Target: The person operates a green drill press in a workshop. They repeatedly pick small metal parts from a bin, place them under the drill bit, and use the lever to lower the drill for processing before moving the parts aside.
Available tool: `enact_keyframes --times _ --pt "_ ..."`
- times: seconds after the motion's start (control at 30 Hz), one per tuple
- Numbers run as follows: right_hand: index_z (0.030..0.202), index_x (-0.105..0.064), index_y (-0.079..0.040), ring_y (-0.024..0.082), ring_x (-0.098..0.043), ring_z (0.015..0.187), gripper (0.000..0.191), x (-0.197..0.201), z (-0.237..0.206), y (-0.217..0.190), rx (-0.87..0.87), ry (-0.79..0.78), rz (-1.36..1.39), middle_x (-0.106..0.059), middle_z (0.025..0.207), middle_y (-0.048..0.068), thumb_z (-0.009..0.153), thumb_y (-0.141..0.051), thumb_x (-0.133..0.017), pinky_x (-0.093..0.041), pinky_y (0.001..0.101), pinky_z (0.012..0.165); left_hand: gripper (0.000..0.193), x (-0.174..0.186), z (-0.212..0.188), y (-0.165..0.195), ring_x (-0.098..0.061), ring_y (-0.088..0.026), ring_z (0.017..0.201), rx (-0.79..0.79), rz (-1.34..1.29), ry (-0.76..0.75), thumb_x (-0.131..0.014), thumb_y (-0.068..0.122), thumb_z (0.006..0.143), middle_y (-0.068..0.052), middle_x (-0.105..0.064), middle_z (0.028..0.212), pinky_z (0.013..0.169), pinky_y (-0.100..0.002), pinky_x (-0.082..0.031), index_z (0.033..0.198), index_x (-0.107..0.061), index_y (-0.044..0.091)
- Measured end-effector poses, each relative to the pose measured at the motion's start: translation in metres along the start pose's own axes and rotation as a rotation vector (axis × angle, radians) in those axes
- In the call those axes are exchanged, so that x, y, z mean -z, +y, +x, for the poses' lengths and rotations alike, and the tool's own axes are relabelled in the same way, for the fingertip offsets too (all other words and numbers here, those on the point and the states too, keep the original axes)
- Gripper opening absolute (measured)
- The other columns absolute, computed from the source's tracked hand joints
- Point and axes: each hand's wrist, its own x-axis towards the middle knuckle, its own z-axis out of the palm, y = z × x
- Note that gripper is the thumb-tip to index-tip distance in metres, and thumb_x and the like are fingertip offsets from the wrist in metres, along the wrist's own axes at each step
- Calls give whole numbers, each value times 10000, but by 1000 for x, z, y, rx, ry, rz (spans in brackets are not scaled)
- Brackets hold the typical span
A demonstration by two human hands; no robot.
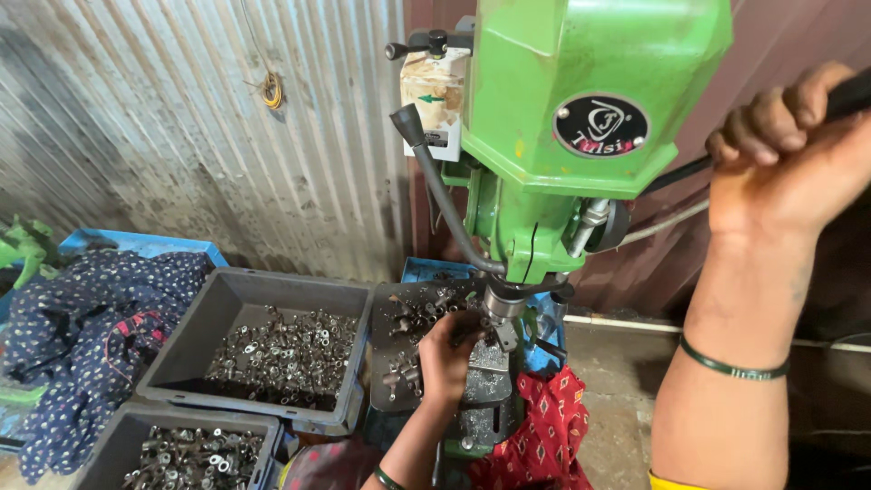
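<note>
A green drill press [581, 100] stands in front of me, its chuck [502, 304] hanging over a metal vise [485, 381]. My left hand [446, 358] reaches under the chuck and pinches a small metal part at the vise; the part itself is mostly hidden by my fingers. My right hand [789, 145] is raised at the upper right, wrapped around the black feed handle [848, 95] of the press. A green bangle sits on each wrist.
A grey bin [236, 308] with several small metal parts sits left of the press, a second grey bin [127, 445] below it. A dark tray [399, 363] of parts lies by the vise. Blue patterned cloth [82, 336] lies far left, red cloth [544, 436] beneath the vise. Corrugated metal wall behind.
</note>
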Motion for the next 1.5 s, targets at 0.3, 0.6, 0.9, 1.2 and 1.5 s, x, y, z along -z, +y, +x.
enact_keyframes --times 0.3,0.6,0.9,1.2,1.5 --pt "781 -296 -74 219 -264 612 508 -17 -103 2 195 41 -35 -301 619 70 1019 -510 -404 -272 351 580 225 4 3 -18 -779 -223 859 27 102 -27 -750 -24 792 -109 -780 963 756 -331 -594 1007 -763 43" --pt "723 -370 -130 179 -294 639 578 68 -156 20 398 3 -354 -347 553 8 871 -686 -432 -339 361 671 255 6 13 -29 -789 -179 898 74 -42 -104 -726 -21 794 -101 -807 995 809 -295 -599 1039 -771 37" --pt "681 -370 -95 190 -302 646 691 90 -162 21 395 -19 -250 -388 669 35 999 -707 -325 -336 343 679 204 11 13 -21 -762 -240 837 68 79 -93 -793 98 813 -99 -775 952 760 -344 -579 1009 -759 54" --pt "732 -272 -109 150 -265 614 523 45 -43 -8 194 -48 -283 -302 719 27 1135 -434 -349 -252 269 612 187 -3 12 -11 -648 -443 797 -83 510 -37 -615 209 974 -201 -691 818 676 -531 -487 904 -640 38" --pt "716 -266 -144 113 -233 562 524 38 -36 -10 124 -100 -280 -292 684 -5 1227 -187 -375 -228 238 577 174 16 -4 -24 -748 -176 748 104 46 60 -772 69 822 -109 -809 834 700 -309 -573 989 -757 23"
